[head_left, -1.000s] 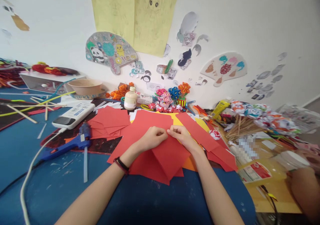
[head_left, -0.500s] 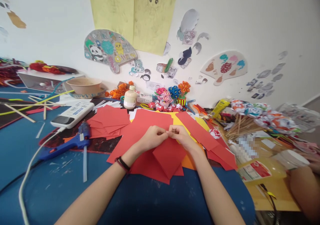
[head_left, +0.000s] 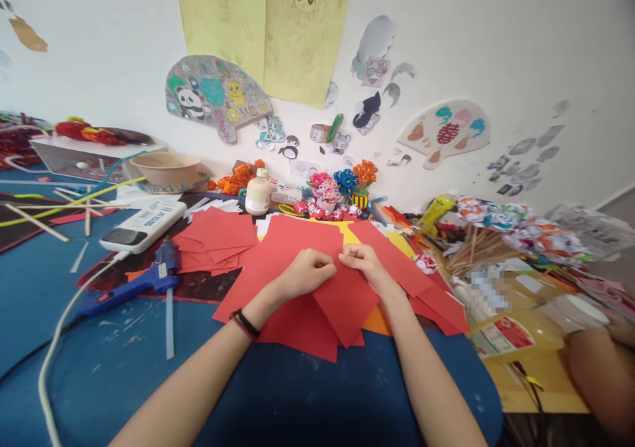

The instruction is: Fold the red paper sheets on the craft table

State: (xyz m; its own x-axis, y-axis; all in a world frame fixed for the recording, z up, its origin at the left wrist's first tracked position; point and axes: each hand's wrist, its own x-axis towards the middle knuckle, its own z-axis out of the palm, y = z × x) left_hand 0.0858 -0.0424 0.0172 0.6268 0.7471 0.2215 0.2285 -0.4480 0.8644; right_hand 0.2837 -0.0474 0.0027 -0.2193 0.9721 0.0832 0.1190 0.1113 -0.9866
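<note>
A red paper sheet (head_left: 346, 305) is tilted above a pile of larger red paper (head_left: 297, 334). My left hand (head_left: 308, 273) is closed at the sheet's upper left edge, its fingertips curled out of sight. On the sheet's upper right edge, my right hand (head_left: 364, 264) pinches the paper between thumb and fingers. A short gap lies between the two hands. Orange paper (head_left: 378, 321) peeks out under my right wrist.
Smaller red pieces (head_left: 215, 239) lie to the left, beside a blue glue gun (head_left: 143, 282) and a white power strip (head_left: 143, 225). A cream bottle (head_left: 258, 192) stands behind. Red strips (head_left: 397, 255) lie to the right. Another person's arm (head_left: 600, 374) rests at the far right.
My right hand has moved slightly right and away from my left, widening the gap between them. The red sheet's lower right part has shifted right with it.
</note>
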